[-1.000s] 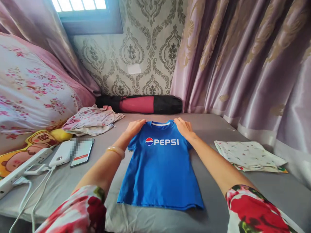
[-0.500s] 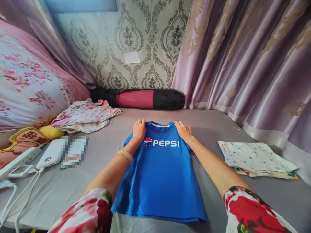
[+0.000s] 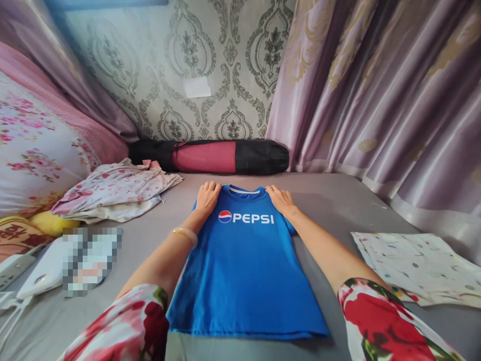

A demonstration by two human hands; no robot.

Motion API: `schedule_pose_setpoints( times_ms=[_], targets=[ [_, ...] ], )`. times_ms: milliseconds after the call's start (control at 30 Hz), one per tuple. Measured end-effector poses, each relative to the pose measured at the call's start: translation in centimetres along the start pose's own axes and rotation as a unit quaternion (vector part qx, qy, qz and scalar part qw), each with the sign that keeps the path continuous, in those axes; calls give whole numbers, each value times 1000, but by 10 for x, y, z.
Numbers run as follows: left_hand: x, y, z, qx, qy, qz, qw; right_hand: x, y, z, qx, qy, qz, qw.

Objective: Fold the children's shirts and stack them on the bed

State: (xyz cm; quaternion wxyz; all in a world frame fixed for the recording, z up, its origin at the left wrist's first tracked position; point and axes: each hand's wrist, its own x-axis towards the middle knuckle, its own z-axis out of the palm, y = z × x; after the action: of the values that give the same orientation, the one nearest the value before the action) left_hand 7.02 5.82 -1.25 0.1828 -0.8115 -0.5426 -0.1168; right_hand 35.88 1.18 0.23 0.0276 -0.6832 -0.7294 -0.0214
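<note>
A blue T-shirt (image 3: 248,271) with a PEPSI print lies front up on the grey sheet, collar away from me and hem toward me. My left hand (image 3: 209,196) is at its left shoulder, fingers curled over the edge and closed on the cloth. At the right shoulder, my right hand (image 3: 280,199) grips the fabric beside the collar in the same way. The fingertips of both hands are partly hidden. My left forearm, with a pale bangle (image 3: 186,235) on the wrist, covers part of that sleeve.
Folded patterned cloth (image 3: 421,265) lies on the right, and floral clothes (image 3: 116,188) on the left. A white power bank (image 3: 48,265), cables and a power strip (image 3: 17,268) sit at the left edge. A black and pink rolled bag (image 3: 206,156) lies along the wall.
My view has shifted closer, so side objects sit farther outward. Both hands remain at the shirt's shoulders, and the shirt looks slightly flatter and wider at the hem.
</note>
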Motion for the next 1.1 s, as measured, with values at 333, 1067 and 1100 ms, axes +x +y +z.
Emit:
schedule_pose_setpoints(
  times_ms=[333, 1067, 1100],
  targets=[
    [23, -2, 22, -179, -175, -79, 965, 27, 7, 18, 45, -33, -26, 998],
    [24, -3, 17, -118, -167, -83, 975, 32, 15, 16, 120, -27, 15, 992],
    [25, -13, 15, -125, -188, -97, 969, 33, 25, 13, 149, -45, 34, 987]
  ],
)
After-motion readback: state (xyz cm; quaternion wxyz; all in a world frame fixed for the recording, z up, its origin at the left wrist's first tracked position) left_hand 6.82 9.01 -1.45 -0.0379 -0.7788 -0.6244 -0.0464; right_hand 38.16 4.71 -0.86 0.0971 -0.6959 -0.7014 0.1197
